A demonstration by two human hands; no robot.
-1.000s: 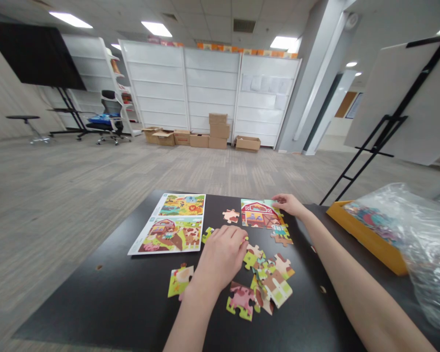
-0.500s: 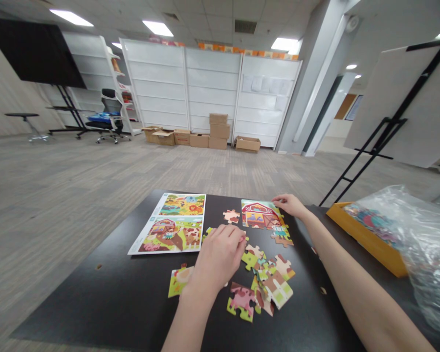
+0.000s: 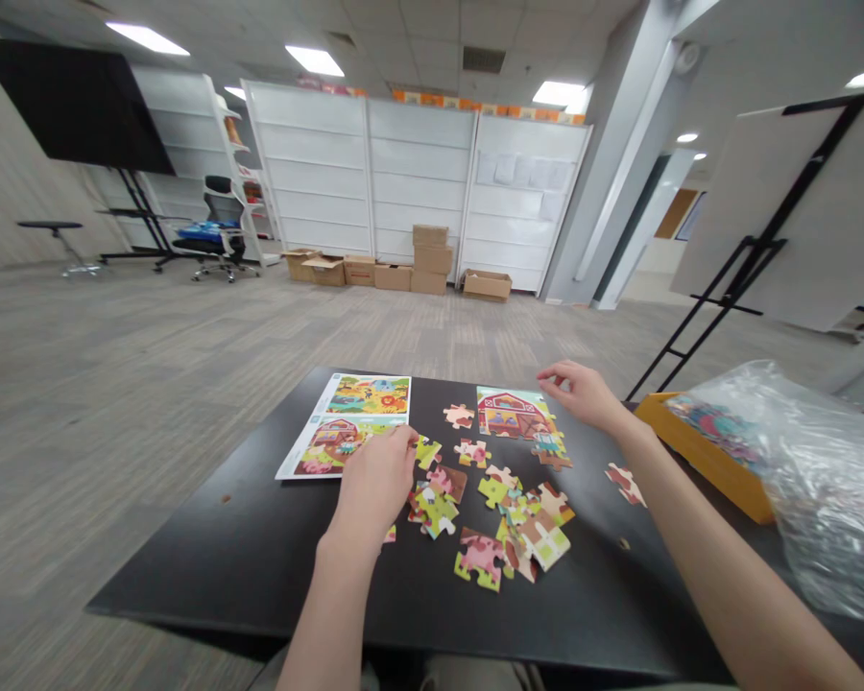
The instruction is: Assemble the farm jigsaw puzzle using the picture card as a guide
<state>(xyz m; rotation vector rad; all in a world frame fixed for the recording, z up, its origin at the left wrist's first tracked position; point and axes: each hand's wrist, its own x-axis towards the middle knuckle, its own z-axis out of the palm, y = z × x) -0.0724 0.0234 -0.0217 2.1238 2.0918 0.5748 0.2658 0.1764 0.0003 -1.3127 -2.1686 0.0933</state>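
Observation:
My left hand (image 3: 378,475) hangs over the right edge of a printed picture sheet (image 3: 299,456), back of the hand up; its bent fingertips are partly hidden. Just right of those fingers lies a green puzzle piece (image 3: 427,449). My right hand (image 3: 580,392) is raised at the upper right corner of a partly joined barn puzzle (image 3: 511,415), thumb and fingers apart with nothing seen between them. A pink-and-white piece (image 3: 473,452) and a cream piece (image 3: 459,416) lie left of the joined part. Nearer me are a loose pile (image 3: 537,537) and a pig piece (image 3: 479,559).
A brown-and-white piece (image 3: 625,483) lies beside my right forearm. At the table's right stands a yellow box (image 3: 706,461) with a clear plastic bag (image 3: 828,509) over it. The black table (image 3: 259,566) ends close in front of me. Beyond are cardboard boxes (image 3: 432,259) and an easel (image 3: 734,278).
My left hand has moved left, uncovering the pink-and-white piece and other loose pieces. My right hand has lifted slightly off the puzzle's corner and opened. The view has shifted a little.

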